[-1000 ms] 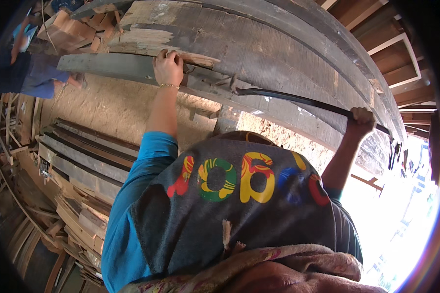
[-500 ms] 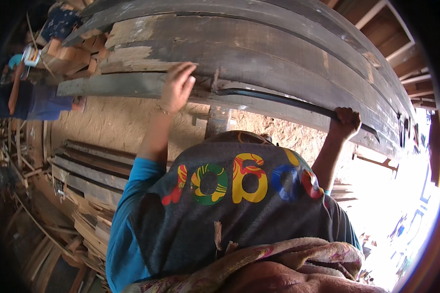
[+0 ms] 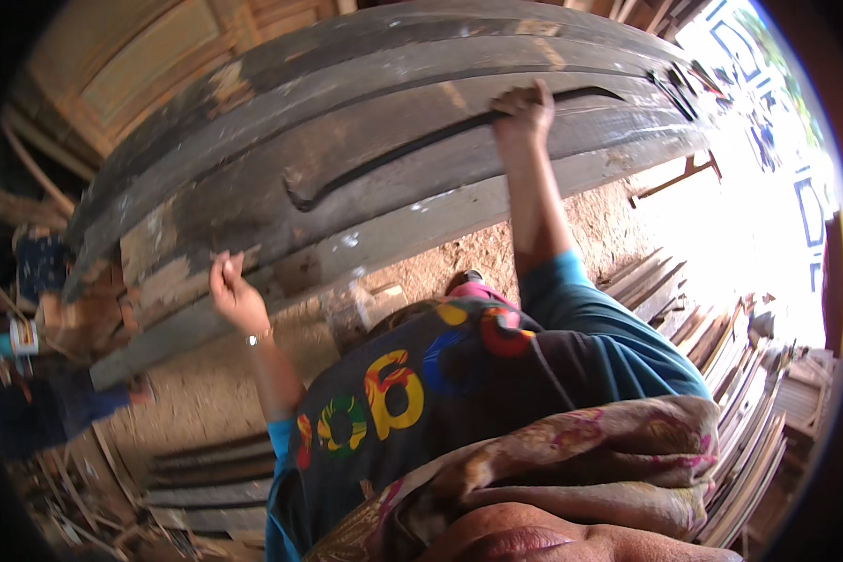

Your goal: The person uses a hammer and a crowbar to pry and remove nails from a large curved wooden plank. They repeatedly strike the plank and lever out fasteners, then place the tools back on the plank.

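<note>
Shifted across the worn planks [image 3: 365, 80], the black bar [image 3: 393, 154] fills the clenched right hand [image 3: 525, 110]; left hand [image 3: 239, 298] curled, pinch unclear, near their left end; panelled door [image 3: 159, 56] beyond them.

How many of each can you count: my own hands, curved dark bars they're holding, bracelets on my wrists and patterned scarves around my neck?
Hands: 2, left hand and right hand
Curved dark bar: 1
Bracelet: 1
Patterned scarf: 1
Total: 5
</note>
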{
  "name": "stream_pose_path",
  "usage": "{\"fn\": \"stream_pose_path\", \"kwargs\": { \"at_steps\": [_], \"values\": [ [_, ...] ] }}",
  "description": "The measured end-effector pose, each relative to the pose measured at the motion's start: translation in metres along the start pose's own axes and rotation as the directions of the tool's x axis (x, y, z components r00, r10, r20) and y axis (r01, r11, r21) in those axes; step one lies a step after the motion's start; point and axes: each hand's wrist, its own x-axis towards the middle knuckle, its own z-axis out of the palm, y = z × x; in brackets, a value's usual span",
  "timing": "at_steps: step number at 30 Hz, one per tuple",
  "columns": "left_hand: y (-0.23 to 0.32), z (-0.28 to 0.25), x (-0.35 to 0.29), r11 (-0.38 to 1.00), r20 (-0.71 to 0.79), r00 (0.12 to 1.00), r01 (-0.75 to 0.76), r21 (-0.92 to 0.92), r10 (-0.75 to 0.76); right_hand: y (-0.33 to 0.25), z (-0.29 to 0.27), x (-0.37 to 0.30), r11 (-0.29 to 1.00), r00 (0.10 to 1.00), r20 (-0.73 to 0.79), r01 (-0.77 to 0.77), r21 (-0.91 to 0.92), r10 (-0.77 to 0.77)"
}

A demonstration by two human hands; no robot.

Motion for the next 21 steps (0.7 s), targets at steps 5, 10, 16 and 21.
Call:
{"fn": "stream_pose_path", "kwargs": {
  "at_steps": [5, 10, 16, 21],
  "values": [
    [0.046, 0.048, -0.041, 0.979, 0.050, 0.978, 0.198, 0.056, -0.201, 0.048, -0.030, 0.120, 0.928, 0.959, -0.269, -0.178, -0.326, 0.089],
    [0.104, 0.123, -0.093, 0.937, 0.214, 0.917, 0.306, 0.169, -0.338, 0.038, -0.035, 0.064, 0.479, 0.918, 0.301, 0.149, -0.865, 0.259],
    [0.136, 0.291, -0.139, 0.971, 0.575, 0.809, -0.021, 0.237, -0.123, -0.039, -0.114, -0.016, 0.684, 0.437, 0.668, 0.148, -0.714, 0.603],
    [0.162, 0.401, -0.156, 0.986, 0.618, 0.770, 0.159, 0.054, -0.158, -0.123, -0.156, 0.031, 0.667, 0.611, 0.444, -0.191, -0.720, 0.655]
  ]
}}
